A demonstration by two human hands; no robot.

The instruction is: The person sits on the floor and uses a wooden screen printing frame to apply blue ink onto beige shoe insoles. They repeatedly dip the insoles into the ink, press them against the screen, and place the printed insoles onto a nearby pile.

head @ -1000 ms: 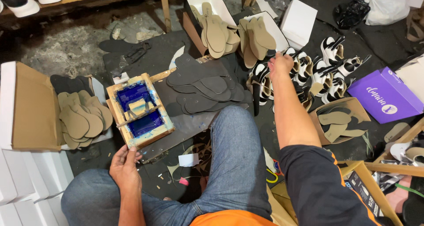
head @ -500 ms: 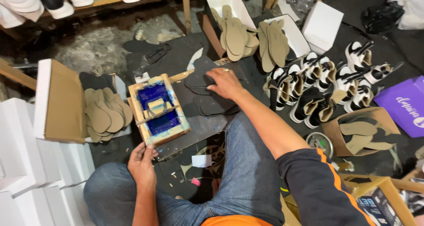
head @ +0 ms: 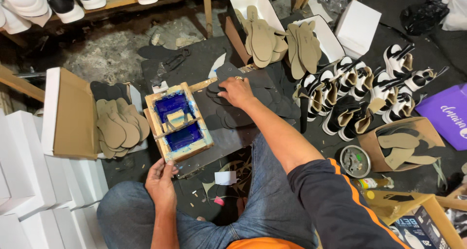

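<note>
Two hands: both at work on the floor, one at the frame, one at the insole pile.
Left hand (head: 160, 181): fingers curled at the near corner of the frame, pinching its wooden edge.
Right hand (head: 237, 91): flat on the dark insoles, fingers pressed together on the top piece; whether one is lifted, cannot tell.
Frame (head: 177, 121): small wooden screen with two blue windows, lying on the dark board (head: 228, 139), tilted to the person's left.
Dark insoles (head: 262, 100): loose overlapping heap just right of the frame, under the right hand.
Tan insoles (head: 116, 127): stacked in an open box, left of the frame, well apart from the right hand.
Shoes (head: 360, 93): black-and-white pairs in rows, right of the heap.
Advice: peel one insole only, sliding it off with the fingertips so neighbours stay put.
Advice: steady the frame by its wood, keeping fingers off the blue mesh.
Risk: two thin pieces may cling together.
</note>
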